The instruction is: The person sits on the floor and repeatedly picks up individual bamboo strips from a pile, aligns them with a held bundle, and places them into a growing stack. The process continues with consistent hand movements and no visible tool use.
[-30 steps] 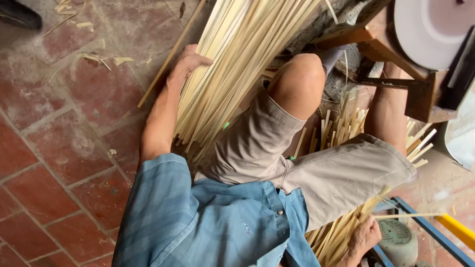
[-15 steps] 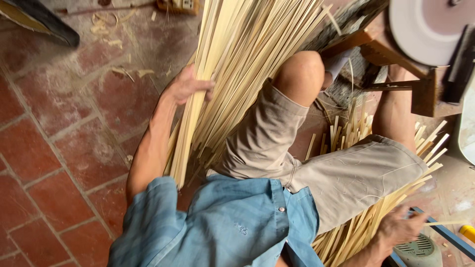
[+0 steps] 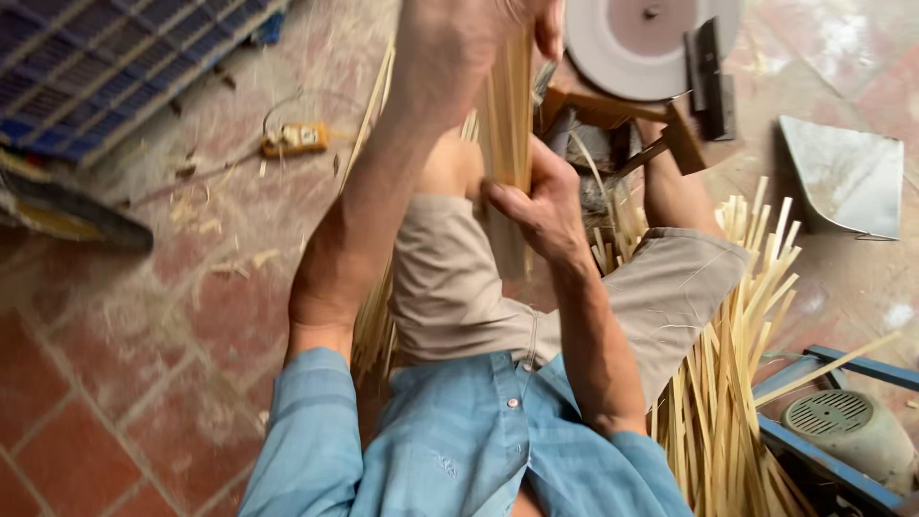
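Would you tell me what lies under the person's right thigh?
Under the right thigh a pile of pale bamboo strips fans out over the brick floor. How far they run beneath the leg is hidden.

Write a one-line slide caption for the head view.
Seated worker's right hand and left hand grip a bundle of bamboo strips before a grinding wheel, more strips piled alongside.

You are sitting in a small craft workshop, the kind set up on a worn red tile floor point(image 3: 115, 383). A round grinding wheel point(image 3: 641, 38) stands on a wooden stand point(image 3: 622, 115) just ahead of your knees, split bamboo strips point(image 3: 728, 383) are heaped beside you, shavings point(image 3: 220, 249) litter the tiles, and an electric motor point(image 3: 842, 431) sits in a blue metal frame point(image 3: 814, 460).
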